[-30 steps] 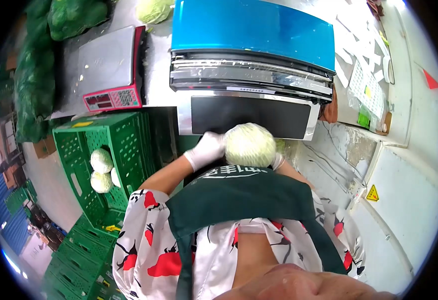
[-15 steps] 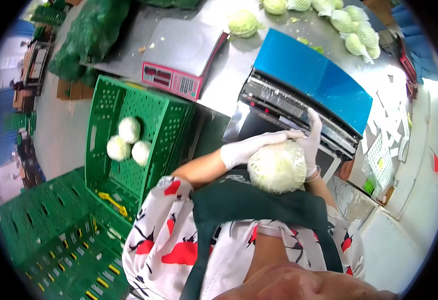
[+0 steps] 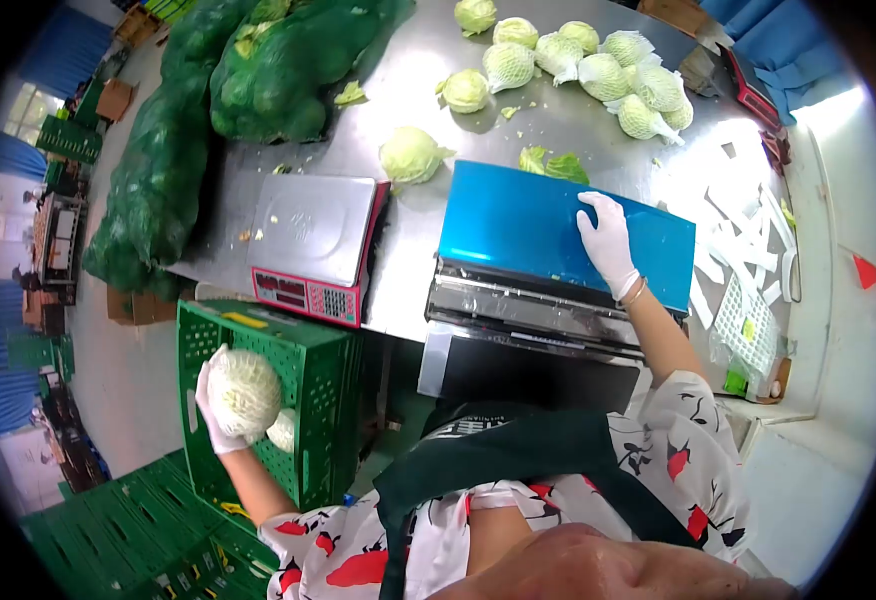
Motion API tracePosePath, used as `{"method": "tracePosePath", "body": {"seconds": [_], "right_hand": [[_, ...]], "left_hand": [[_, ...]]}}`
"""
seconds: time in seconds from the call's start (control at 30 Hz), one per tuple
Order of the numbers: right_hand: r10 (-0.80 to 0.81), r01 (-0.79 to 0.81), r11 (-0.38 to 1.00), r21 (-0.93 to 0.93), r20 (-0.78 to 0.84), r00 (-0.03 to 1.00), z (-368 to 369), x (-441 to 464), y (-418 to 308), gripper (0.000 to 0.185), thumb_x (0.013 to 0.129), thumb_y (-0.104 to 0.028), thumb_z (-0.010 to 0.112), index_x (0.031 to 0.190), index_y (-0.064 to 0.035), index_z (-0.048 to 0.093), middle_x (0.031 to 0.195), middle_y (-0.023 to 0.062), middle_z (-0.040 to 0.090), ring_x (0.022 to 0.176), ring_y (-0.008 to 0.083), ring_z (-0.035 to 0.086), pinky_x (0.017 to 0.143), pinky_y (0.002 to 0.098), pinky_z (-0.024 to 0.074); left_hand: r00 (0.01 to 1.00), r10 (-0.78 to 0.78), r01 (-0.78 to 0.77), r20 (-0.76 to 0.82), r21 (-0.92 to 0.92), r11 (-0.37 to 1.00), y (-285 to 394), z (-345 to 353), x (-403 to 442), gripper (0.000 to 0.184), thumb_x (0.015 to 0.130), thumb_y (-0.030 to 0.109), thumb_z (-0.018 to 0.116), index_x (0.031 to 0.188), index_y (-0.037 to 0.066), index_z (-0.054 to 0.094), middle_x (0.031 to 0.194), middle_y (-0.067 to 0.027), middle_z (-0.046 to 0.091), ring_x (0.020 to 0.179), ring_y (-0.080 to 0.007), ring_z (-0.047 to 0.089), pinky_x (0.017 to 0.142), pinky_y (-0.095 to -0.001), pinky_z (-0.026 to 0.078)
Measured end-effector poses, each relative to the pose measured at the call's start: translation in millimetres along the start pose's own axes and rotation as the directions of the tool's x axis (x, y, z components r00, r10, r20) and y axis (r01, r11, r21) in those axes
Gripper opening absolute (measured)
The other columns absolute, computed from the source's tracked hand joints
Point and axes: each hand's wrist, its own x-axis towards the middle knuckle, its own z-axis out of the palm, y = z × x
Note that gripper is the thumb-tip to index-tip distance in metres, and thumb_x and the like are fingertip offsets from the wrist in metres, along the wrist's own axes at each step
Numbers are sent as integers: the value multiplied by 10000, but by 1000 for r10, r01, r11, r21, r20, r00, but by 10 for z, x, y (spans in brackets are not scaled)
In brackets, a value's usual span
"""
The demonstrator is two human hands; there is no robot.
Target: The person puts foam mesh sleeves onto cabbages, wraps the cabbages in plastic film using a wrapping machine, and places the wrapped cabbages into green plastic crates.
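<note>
My left hand [image 3: 216, 405], in a white glove, is closed round the side of a round pale cabbage [image 3: 246, 393] over the green crate [image 3: 325, 400]. Part of another cabbage [image 3: 282, 430] shows in the crate beside it, partly covered by the held one. On the blue lid [image 3: 518, 225] of the wrapping machine [image 3: 528, 310] rests my gloved right hand [image 3: 610, 240], its fingers loosely bent and holding nothing.
Left of the machine stands a scale [image 3: 318, 230] with a red front. A loose cabbage [image 3: 411, 155] lies behind it, near several net-sleeved cabbages [image 3: 603, 77]. Green net sacks [image 3: 273, 85] fill the back left. White strips [image 3: 748, 245] lie at right.
The cabbage has gone from between both hands at my chest to the crate at left, in my left hand. My right hand has let go and moved up onto the blue lid.
</note>
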Motion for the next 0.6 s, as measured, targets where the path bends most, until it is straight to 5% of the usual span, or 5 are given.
{"method": "tracePosePath", "body": {"seconds": [0.1, 0.23, 0.33, 0.47, 0.6], "right_hand": [[46, -42, 987, -154, 21, 999, 95, 203, 349, 294, 876, -173, 656, 1155, -80, 646, 1201, 154, 640, 1166, 357, 557, 1001, 447, 432], [44, -34, 981, -193, 48, 998, 274, 414, 698, 258, 906, -222, 627, 1119, -81, 654, 1143, 147, 654, 1104, 352, 585, 945, 448, 462], [104, -90, 984, -153, 90, 990, 218, 516, 459, 216, 929, -244, 598, 1059, -87, 668, 1035, 131, 681, 1002, 341, 626, 856, 447, 493], [85, -64, 974, -217, 91, 992, 247, 524, 437, 196, 954, -250, 551, 929, -100, 674, 882, 105, 681, 871, 326, 642, 757, 456, 488], [110, -90, 981, -172, 109, 988, 187, 608, 328, 166, 937, -216, 571, 862, -98, 662, 845, 100, 668, 839, 320, 632, 731, 456, 479]], "left_hand": [[989, -8, 74, -146, 447, 891, 203, -695, 529, 505, 993, 357, 556, 1299, -42, 595, 1059, -117, 705, 934, -239, 674, 874, -358, 540], [853, 478, -325, 207, 929, 177, 168, -395, 1545, 562, 928, 272, 705, 1416, 47, 541, 1169, -141, 693, 1040, -220, 647, 950, -344, 487], [826, 400, -557, 397, 687, 467, 52, 1293, 1935, 665, 892, 78, 723, 1488, 21, 435, 1447, -182, 531, 1300, -245, 537, 1090, -360, 412], [521, 301, -853, 799, 477, 210, -633, 3129, 2920, 831, 834, 199, 794, 1523, 25, 364, 1453, -210, 514, 1324, -290, 531, 1083, -365, 426], [666, -2, -574, 746, 515, 637, -1355, 4852, 3682, 1026, 797, 400, 820, 1535, -56, 273, 1442, -250, 502, 1281, -330, 549, 1047, -373, 460]]}}
